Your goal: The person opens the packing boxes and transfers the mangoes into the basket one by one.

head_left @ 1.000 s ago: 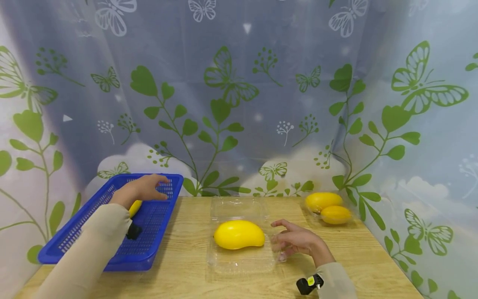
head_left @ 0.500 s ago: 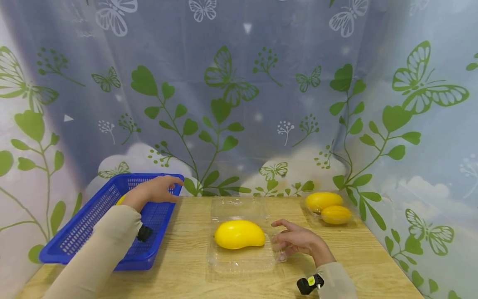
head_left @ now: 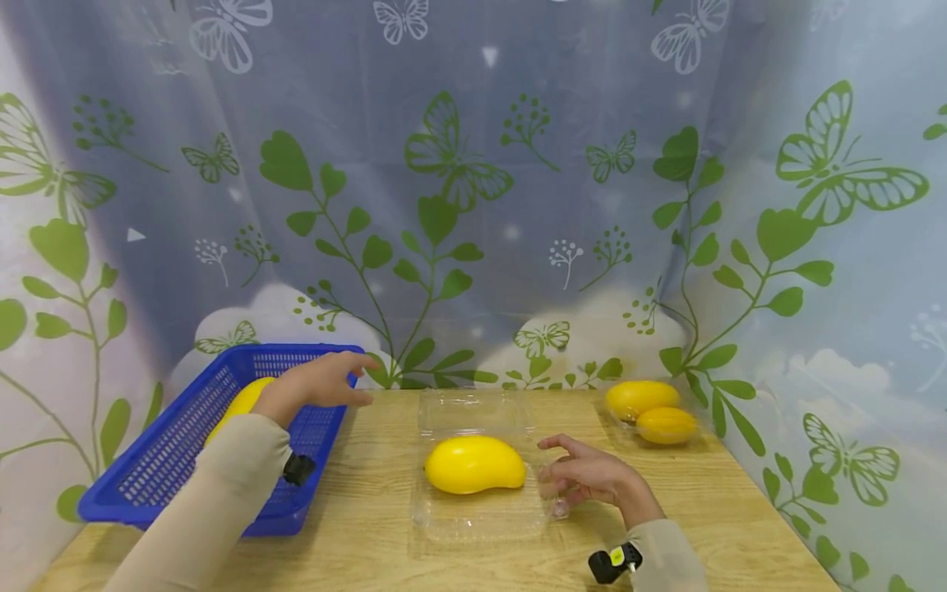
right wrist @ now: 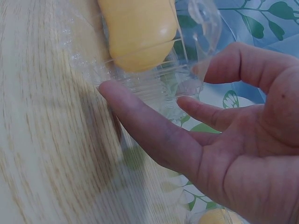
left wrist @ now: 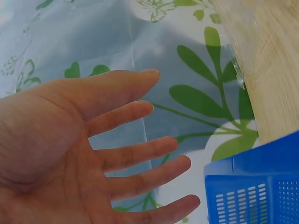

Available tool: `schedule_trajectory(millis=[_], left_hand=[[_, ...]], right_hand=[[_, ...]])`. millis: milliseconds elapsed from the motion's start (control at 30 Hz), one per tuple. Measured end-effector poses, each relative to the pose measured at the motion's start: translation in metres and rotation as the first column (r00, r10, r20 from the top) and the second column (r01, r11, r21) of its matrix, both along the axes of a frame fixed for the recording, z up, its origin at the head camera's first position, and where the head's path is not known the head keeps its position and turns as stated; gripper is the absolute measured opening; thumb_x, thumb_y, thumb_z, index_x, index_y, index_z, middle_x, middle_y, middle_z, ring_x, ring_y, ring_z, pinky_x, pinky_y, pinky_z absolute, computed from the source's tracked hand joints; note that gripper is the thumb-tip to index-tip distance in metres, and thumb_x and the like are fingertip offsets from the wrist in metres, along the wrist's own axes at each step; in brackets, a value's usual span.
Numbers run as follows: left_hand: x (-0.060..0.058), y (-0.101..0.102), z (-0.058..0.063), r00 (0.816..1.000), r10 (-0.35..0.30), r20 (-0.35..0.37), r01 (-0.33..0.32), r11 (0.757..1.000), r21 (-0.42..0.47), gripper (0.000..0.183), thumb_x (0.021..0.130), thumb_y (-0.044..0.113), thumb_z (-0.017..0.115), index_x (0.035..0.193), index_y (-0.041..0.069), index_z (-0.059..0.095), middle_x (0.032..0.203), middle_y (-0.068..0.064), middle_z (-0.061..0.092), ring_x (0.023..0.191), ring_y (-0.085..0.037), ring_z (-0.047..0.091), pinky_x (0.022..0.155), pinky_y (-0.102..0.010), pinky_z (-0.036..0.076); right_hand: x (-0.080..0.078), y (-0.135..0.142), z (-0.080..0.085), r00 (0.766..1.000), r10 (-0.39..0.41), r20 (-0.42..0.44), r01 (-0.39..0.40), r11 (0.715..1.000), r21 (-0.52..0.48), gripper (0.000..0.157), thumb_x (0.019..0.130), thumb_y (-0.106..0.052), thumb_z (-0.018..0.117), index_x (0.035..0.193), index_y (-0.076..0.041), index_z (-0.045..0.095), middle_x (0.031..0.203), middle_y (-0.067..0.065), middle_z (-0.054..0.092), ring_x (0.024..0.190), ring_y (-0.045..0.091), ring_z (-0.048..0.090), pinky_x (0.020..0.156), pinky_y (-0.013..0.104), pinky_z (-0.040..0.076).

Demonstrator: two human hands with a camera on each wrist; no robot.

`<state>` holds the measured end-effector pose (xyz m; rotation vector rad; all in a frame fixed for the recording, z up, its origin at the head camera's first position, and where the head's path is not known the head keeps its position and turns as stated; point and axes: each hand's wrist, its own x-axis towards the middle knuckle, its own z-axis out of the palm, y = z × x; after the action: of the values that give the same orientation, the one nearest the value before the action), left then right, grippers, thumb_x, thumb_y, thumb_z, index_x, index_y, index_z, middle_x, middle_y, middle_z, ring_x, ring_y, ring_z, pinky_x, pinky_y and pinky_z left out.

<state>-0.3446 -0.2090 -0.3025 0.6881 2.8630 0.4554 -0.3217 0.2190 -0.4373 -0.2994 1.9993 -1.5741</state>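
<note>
A yellow mango point(head_left: 473, 464) lies in a lidded clear plastic box point(head_left: 477, 526), its lid folded back behind it. My right hand point(head_left: 592, 475) is at the box's right end, fingers loosely bent; in the right wrist view the thumb and fingertips point(right wrist: 198, 72) are spread about the plastic wall. Over the far right rim of the blue basket point(head_left: 277, 522) hovers my left hand point(head_left: 316, 385), its fingers spread and palm bare in the left wrist view. Another yellow mango point(head_left: 240, 407) sits inside the basket, partly hidden by the left forearm.
Two yellow fruits point(head_left: 642, 399) rest in a second clear plastic box at the back right. A patterned curtain point(head_left: 473, 247) hangs behind and beside the wooden table point(head_left: 362, 493). Bare wood separates the basket from the middle box.
My left hand has moved rightward over the basket towards its right rim, exposing more of the mango inside. The right hand and the middle box have stayed in place.
</note>
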Motion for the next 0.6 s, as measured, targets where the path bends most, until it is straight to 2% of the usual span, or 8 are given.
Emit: schedule_trajectory(millis=[233,600], left_hand=[[0.003,0.008,-0.001,0.999,-0.04,-0.011,0.04,0.998,0.041,0.057,0.098,0.023,0.069,0.147,0.002,0.052,0.139,-0.031,0.057,0.122,-0.046,0.062,0.097,-0.056,0.056],[0.003,0.018,-0.01,0.999,-0.048,0.003,0.048,0.994,0.093,0.055,0.098,0.024,0.07,0.147,0.006,0.054,0.14,-0.03,0.058,0.118,-0.041,0.066,0.098,-0.055,0.057]], right_hand=[[0.0,-0.001,0.001,1.0,0.0,0.01,0.0,1.0,-0.003,0.068,0.101,-0.01,0.054,0.157,0.002,0.018,0.132,0.03,0.061,0.096,0.025,0.073,0.072,0.035,0.064],[0.002,-0.002,0.004,1.0,-0.001,0.017,0.001,1.0,0.001,0.069,0.1,-0.01,0.054,0.158,0.002,0.017,0.131,0.029,0.061,0.09,0.022,0.07,0.072,0.034,0.064]])
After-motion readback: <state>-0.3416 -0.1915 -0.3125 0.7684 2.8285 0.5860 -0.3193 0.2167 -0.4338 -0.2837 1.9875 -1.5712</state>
